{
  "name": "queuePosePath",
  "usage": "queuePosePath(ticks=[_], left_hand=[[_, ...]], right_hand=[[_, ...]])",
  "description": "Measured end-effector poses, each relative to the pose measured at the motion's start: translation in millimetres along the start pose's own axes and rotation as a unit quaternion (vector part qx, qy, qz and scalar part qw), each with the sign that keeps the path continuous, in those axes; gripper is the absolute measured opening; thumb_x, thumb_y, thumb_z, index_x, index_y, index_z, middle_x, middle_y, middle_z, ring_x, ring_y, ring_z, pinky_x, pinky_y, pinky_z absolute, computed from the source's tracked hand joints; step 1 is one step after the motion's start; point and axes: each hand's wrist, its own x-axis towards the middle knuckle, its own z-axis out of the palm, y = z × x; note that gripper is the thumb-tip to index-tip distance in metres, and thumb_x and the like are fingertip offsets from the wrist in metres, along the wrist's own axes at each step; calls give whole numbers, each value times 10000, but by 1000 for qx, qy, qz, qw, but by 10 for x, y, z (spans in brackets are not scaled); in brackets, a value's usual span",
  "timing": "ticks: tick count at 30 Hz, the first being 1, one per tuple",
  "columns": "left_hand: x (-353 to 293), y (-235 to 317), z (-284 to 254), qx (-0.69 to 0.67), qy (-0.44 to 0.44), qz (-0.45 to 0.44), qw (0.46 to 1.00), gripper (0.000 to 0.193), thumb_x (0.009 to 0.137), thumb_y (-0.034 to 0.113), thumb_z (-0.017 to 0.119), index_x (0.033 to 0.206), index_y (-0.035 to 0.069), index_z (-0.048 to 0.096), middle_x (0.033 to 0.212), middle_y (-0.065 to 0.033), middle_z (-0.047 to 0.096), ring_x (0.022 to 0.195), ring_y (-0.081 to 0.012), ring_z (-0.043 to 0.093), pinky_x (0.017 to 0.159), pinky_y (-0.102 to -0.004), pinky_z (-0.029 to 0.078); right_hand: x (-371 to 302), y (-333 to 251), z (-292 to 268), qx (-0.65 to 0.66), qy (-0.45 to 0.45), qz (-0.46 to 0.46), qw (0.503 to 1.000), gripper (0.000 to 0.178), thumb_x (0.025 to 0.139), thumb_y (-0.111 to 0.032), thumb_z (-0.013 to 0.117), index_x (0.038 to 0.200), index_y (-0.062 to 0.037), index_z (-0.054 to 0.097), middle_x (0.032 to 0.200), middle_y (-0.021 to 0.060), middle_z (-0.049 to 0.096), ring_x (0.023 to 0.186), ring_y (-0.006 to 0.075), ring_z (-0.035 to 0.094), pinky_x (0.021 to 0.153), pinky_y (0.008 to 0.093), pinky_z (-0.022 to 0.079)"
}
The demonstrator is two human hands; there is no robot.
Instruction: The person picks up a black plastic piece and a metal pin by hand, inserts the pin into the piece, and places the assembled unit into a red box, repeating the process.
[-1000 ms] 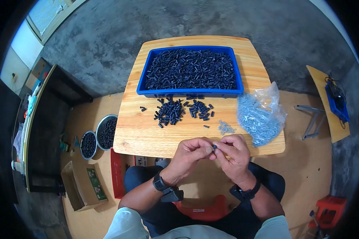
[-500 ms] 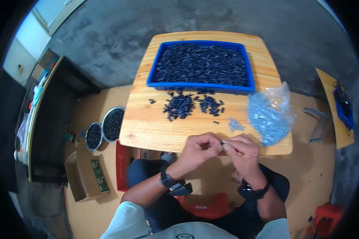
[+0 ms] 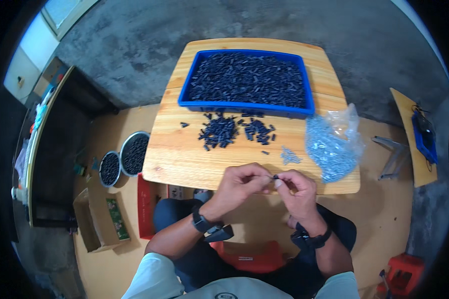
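Note:
Just over the near edge of the wooden table (image 3: pixel 184 164), my two hands meet, fingertips nearly touching. My right hand (image 3: pixel 298 194) is closed in a pinch on a small black piece (image 3: pixel 276 177). My left hand (image 3: pixel 242 187) is also closed, thumb against forefinger, its tips at the black piece; what it holds is too small to make out. Beyond my hands lie a loose pile of short black pieces (image 3: pixel 219 132) and a smaller pile (image 3: pixel 258 130). A little heap of silvery screw-like pieces (image 3: pixel 289 156) lies nearer, beside a clear plastic bag (image 3: pixel 332 149) of similar pieces.
A blue tray (image 3: pixel 247 108) full of black pieces spans the table's far side. On the floor at left stand two metal bowls (image 3: pixel 135 154) of black parts, an open cardboard box (image 3: pixel 95 222) and a red box (image 3: pixel 145 209). A red stool (image 3: pixel 404 274) is at lower right.
My fingertips have shifted around the black piece, which now shows at the right hand's fingertips. The whole view has moved slightly, so the table appears further left.

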Motion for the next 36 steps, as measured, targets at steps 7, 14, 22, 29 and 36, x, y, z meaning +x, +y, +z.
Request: queuePosePath(ticks=[7, 14, 22, 29, 36], left_hand=[[12, 28, 59, 49, 7, 97, 994, 94, 957, -3, 657, 1029, -47, 699, 1057, -110, 658, 834, -134, 670, 721, -258, 575], [17, 34, 82, 71, 4, 118, 990, 104, 963, 35, 673, 1044, -21, 707, 1040, -75, 652, 809, -105, 666, 690, -231, 565], [31, 14, 72, 97, -7, 120, 988, 72, 953, 24, 678, 1002, -28, 684, 1023, -69, 643, 840, -101, 661, 709, -230, 565], [26, 50, 98, 119, -10, 132, 984, 51, 942, -1, 663, 976, -38, 673, 1008, -70, 639, 878, -120, 665, 741, -250, 576], [46, 107, 53, 324, -21, 232, 917, 96, 885, 14, 697, 974, -22, 691, 941, -123, 692, 870, -201, 704, 754, -314, 574]], right_hand=[[-20, -73, -83, 6, -35, -17, 999, 125, 895, -27, 711, 1008, 21, 696, 893, 87, 689, 736, 126, 661, 656, 250, 538], [4, -124, -81, -9, -33, -75, 997, 130, 879, -11, 719, 1002, 23, 694, 882, 104, 683, 741, 157, 658, 637, 266, 530], [9, -134, -76, -24, -33, -101, 994, 119, 864, 0, 719, 976, 24, 689, 861, 111, 683, 719, 174, 656, 620, 277, 529], [4, -139, -59, -34, -35, -93, 994, 105, 850, 7, 711, 952, 18, 683, 841, 110, 676, 713, 190, 666, 605, 295, 533], [15, -98, -46, -81, -27, -143, 986, 120, 802, 15, 717, 908, 2, 663, 795, 125, 651, 683, 256, 651, 584, 328, 522]])
